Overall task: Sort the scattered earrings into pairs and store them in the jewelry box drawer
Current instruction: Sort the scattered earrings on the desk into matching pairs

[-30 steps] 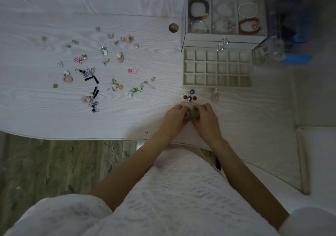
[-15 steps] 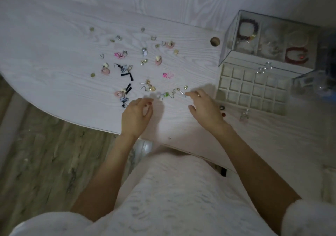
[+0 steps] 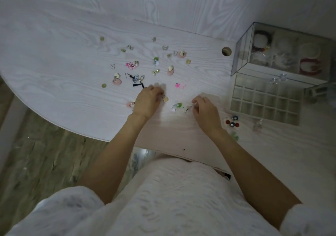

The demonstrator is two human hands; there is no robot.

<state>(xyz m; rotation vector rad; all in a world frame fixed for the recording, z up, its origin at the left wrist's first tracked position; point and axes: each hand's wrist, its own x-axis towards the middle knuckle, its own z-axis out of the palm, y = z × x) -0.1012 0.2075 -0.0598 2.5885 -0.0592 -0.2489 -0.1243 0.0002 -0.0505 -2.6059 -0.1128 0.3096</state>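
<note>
Several earrings lie scattered on the white table (image 3: 72, 94): a pink flower earring (image 3: 130, 65), another pink flower earring (image 3: 181, 85), round pink ones (image 3: 117, 81), a green-bead earring (image 3: 177, 106). My left hand (image 3: 148, 100) pinches a dangling earring with a small gold square (image 3: 165, 99). My right hand (image 3: 204, 109) pinches a thin hook earring (image 3: 189, 107) at the table surface. The glass jewelry box (image 3: 283, 54) stands at the right, its gridded drawer (image 3: 263, 100) pulled out with bare cells. A red-and-blue earring cluster (image 3: 231, 123) lies in front of the drawer.
Bracelets lie in the box's glass-topped tray. A round cable hole (image 3: 226, 51) sits left of the box. A clear earring (image 3: 258, 125) and a green one (image 3: 235, 135) lie near the drawer's front. The table's curved edge runs lower left over a wooden floor (image 3: 36, 154).
My hands left the spot in front of the drawer and moved left into the scattered earrings. Each hand has since closed its fingertips on an earring. The view swung left.
</note>
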